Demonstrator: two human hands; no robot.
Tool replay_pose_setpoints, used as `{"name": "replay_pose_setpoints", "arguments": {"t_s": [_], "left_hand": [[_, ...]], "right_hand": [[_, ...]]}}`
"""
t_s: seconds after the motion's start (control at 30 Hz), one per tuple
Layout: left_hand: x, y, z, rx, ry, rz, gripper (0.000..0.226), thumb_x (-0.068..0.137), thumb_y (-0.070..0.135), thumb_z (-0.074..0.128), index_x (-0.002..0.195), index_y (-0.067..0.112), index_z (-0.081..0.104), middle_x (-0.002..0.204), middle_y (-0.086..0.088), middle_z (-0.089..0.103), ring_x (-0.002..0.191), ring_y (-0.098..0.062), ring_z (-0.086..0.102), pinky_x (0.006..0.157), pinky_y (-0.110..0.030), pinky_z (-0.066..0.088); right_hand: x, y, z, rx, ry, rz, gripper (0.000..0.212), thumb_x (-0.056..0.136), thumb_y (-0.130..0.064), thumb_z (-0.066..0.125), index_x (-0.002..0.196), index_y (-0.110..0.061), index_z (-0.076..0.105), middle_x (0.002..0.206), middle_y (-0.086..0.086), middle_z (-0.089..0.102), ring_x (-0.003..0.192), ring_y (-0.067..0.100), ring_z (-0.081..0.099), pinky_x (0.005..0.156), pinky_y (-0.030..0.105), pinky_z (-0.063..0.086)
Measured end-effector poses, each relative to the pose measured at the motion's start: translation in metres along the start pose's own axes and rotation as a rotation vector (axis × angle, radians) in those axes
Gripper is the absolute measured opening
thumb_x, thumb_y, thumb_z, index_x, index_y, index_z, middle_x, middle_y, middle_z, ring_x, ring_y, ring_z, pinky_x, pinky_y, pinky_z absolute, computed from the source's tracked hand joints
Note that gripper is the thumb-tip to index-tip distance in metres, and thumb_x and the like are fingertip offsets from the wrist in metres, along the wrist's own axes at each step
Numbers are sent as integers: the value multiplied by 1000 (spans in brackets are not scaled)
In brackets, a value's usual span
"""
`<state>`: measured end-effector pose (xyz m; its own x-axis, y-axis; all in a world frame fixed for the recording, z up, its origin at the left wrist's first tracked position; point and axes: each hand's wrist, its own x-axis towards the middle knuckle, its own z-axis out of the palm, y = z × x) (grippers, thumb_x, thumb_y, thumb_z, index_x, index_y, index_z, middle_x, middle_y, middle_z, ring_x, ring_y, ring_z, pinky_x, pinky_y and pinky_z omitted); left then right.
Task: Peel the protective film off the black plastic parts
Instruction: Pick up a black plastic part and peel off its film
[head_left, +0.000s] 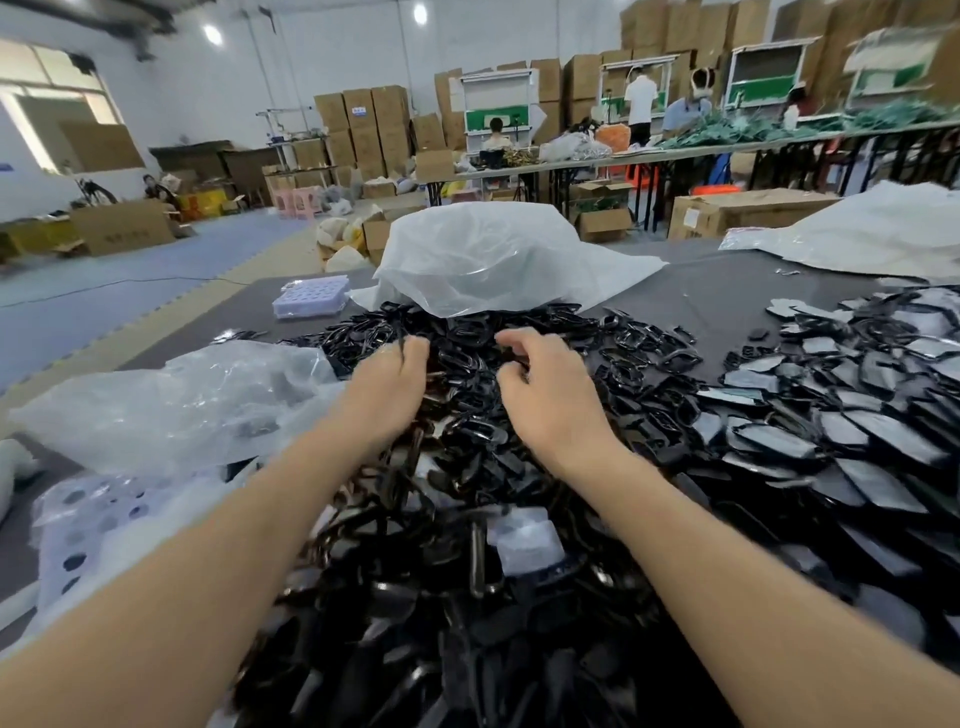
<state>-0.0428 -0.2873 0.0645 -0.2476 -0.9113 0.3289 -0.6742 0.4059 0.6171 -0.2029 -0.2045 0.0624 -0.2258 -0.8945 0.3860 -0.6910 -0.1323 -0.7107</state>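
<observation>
A heap of black plastic parts (467, 467) lies under and around both hands. Beyond them sits a white plastic bag (493, 254), and a clear bag (182, 400) lies left of the left hand (387, 387). The left hand and the right hand (545, 400) curl their fingers into the heap; I cannot tell whether either pinches anything.
</observation>
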Motion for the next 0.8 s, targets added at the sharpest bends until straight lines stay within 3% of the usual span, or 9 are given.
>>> {"name": "replay_pose_setpoints", "arguments": {"t_s": [0.1,0.2,0.33,0.4,0.47,0.57,0.63,0.73,0.8], "left_hand": [[76,-35,5,71,32,-168,50,106,35,21,96,5,60,97,-12,57,92,-27,50,75,-36,34],[148,-78,2,122,34,-329,54,108,32,18,120,-1,58,121,-23,59,111,-37,52,93,-40,36],[214,-134,9,191,2,-522,64,108,41,16,143,-6,42,152,-27,39,140,-41,36,115,-41,24],[229,-141,26,171,-45,-477,62,106,41,18,148,0,40,156,-22,34,144,-37,30,119,-40,18],[230,-135,45,171,-111,-385,59,105,40,20,142,3,48,153,-21,40,140,-35,37,112,-39,25],[208,-113,62,221,-204,-233,53,104,37,20,120,5,60,143,-25,50,127,-35,48,91,-34,31],[189,-100,62,201,-250,-190,56,104,40,22,123,4,60,141,-22,53,126,-33,50,90,-32,31],[150,-77,54,197,-337,-160,59,104,43,24,127,2,61,141,-20,55,126,-33,52,91,-29,32],[121,-62,49,169,-383,-126,55,103,42,26,108,3,64,133,-20,60,117,-32,56,87,-29,33]], "right_hand": [[82,28,30,-173,-65,133,42,102,-25,43,143,-23,49,143,11,47,131,32,42,108,47,39],[153,67,57,-332,-120,282,45,103,-34,39,145,-16,43,149,18,38,133,40,38,105,50,37],[218,113,81,-321,-205,391,56,102,-45,37,153,-22,34,156,19,32,139,44,35,115,52,30],[237,125,90,-289,-207,350,58,100,-50,38,154,-31,31,155,17,38,139,44,38,116,52,29],[245,126,100,-274,-188,296,53,98,-55,39,147,-35,41,148,16,48,134,43,43,113,48,32],[231,119,105,-263,-209,212,40,99,-55,41,129,-33,56,138,12,59,127,37,51,106,43,35],[210,113,99,-194,-232,173,28,100,-50,42,104,-30,62,127,11,65,120,34,56,95,37,40],[171,95,82,-147,-279,160,35,102,-35,40,70,-22,49,117,16,68,112,34,60,80,30,33],[144,78,69,-161,-343,164,38,103,-27,37,67,-18,45,122,23,64,112,38,59,79,31,31]]}}
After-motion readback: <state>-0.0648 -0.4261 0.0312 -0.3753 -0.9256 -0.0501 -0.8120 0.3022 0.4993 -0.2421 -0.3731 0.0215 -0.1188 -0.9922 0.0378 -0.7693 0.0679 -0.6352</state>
